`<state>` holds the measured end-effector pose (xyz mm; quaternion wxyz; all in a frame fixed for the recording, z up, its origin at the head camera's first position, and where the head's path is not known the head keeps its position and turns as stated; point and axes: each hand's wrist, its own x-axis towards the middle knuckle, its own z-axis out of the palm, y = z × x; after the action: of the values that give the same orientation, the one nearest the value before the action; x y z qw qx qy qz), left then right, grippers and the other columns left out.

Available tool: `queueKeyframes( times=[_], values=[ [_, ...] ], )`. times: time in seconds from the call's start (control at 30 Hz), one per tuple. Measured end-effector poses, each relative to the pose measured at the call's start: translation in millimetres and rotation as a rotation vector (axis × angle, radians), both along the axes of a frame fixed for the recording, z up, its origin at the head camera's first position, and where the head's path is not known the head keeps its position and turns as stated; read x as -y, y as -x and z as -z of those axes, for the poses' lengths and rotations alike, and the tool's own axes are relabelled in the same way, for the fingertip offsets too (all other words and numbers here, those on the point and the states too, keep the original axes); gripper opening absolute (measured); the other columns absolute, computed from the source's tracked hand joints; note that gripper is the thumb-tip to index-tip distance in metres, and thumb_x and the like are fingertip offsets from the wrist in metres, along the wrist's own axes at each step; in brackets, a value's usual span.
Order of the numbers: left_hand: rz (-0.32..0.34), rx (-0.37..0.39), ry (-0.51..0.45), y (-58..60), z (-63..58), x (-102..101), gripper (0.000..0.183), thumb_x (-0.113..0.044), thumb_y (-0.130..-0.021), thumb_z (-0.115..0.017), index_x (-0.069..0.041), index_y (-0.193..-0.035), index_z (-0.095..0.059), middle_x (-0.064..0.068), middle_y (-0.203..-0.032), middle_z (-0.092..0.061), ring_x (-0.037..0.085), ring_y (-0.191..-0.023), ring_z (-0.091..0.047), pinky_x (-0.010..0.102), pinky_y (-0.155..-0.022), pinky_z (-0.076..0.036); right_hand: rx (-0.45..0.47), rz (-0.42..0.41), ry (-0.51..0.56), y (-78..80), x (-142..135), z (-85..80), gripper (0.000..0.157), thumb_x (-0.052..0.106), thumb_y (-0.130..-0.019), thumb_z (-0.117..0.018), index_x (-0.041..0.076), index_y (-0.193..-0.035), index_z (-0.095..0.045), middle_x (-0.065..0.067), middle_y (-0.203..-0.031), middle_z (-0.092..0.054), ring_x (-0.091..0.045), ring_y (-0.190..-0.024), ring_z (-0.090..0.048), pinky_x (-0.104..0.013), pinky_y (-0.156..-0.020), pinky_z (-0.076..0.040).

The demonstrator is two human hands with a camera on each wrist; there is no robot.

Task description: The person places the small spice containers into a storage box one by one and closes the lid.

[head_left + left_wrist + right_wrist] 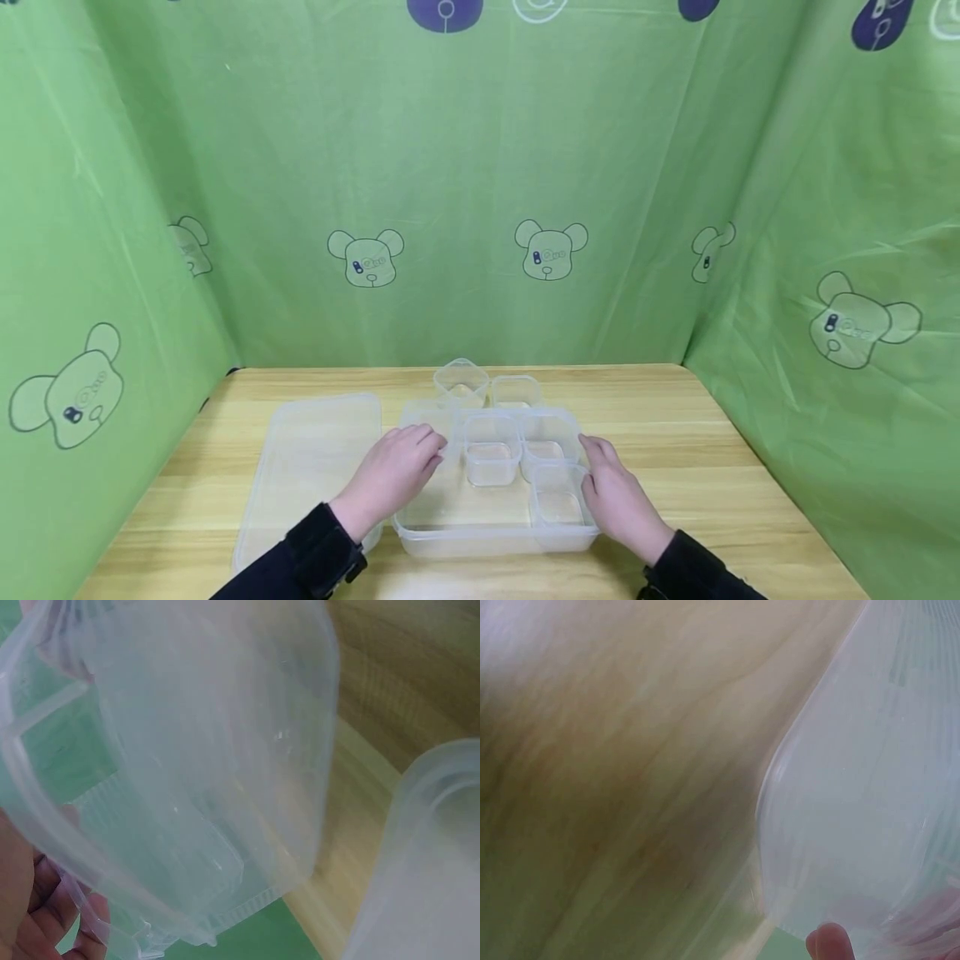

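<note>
A large translucent plastic box (465,542) stands on the table with several small clear plastic boxes in it. My left hand (397,467) reaches over its left side and grips a small box (429,412) at the back left corner. In the left wrist view, curled fingers (56,919) show by the clear plastic. On the right, my right hand (618,500) holds the large box's side, close beside the front right small box (558,496). A fingertip (830,943) lies against the large box's wall in the right wrist view. Two more small boxes (492,454) (551,433) sit toward the back.
Left of the large box a flat translucent lid (315,458) lies on the wooden table (675,467). Two small clear boxes (461,385) (516,390) stand behind the large box. Green printed cloth (465,167) hangs around the table's back and sides.
</note>
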<state>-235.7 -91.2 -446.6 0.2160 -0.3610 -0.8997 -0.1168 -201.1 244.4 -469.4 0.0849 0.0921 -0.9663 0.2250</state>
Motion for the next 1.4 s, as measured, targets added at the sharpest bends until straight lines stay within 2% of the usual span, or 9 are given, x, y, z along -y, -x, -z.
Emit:
queueKeyframes(
  times=[0.1, 0.27, 0.47, 0.8, 1.4],
  values=[
    [-0.002, 0.008, 0.018, 2.9, 4.0, 0, 0.016, -0.016, -0.092, -0.071, -0.012, -0.107, -0.068, -0.004, -0.099, -0.067, 0.013, -0.091, -0.064, 0.030, -0.080, -0.053, -0.003, -0.001, 0.001, 0.1, 0, 0.1, 0.052, 0.000, -0.096, -0.047, -0.010, -0.146, -0.037, -0.026, -0.145, -0.042, -0.016, -0.078, -0.060, -0.035, -0.071, -0.055],
    [0.017, 0.028, 0.016, 7.0, 6.8, -2, 0.018, -0.010, -0.091, -0.071, -0.010, -0.108, -0.069, -0.001, -0.101, -0.069, 0.015, -0.093, -0.066, 0.031, -0.083, -0.054, 0.018, 0.004, 0.011, 0.1, 1, -0.8, 0.053, 0.000, -0.097, -0.047, -0.010, -0.147, -0.036, -0.026, -0.146, -0.040, -0.014, -0.073, -0.057, -0.030, -0.066, -0.052],
    [0.051, 0.094, 0.038, 11.3, 10.1, -6, 0.020, -0.001, -0.090, -0.069, -0.008, -0.109, -0.070, 0.003, -0.102, -0.070, 0.017, -0.094, -0.068, 0.029, -0.087, -0.055, 0.033, 0.013, 0.006, -0.6, 0, -1.7, 0.053, 0.000, -0.097, -0.047, -0.009, -0.148, -0.035, -0.026, -0.146, -0.040, -0.012, -0.072, -0.057, -0.030, -0.068, -0.053],
    [0.049, 0.140, 0.078, 13.1, 13.9, -10, 0.020, -0.001, -0.091, -0.068, -0.009, -0.109, -0.071, 0.003, -0.104, -0.070, 0.016, -0.096, -0.068, 0.028, -0.088, -0.054, 0.032, 0.010, 0.009, 0.2, 0, -1.1, 0.053, 0.001, -0.097, -0.046, -0.009, -0.148, -0.035, -0.026, -0.147, -0.039, -0.010, -0.066, -0.054, -0.029, -0.065, -0.052],
    [0.052, 0.179, 0.122, 16.8, 18.7, -14, 0.028, 0.001, -0.083, -0.072, -0.007, -0.110, -0.070, 0.004, -0.105, -0.069, 0.017, -0.095, -0.068, 0.028, -0.086, -0.055, 0.025, 0.018, 0.025, -0.2, 0, -0.9, 0.053, 0.000, -0.097, -0.047, -0.009, -0.148, -0.035, -0.026, -0.146, -0.040, -0.019, -0.080, -0.062, -0.042, -0.078, -0.056]
  ],
)
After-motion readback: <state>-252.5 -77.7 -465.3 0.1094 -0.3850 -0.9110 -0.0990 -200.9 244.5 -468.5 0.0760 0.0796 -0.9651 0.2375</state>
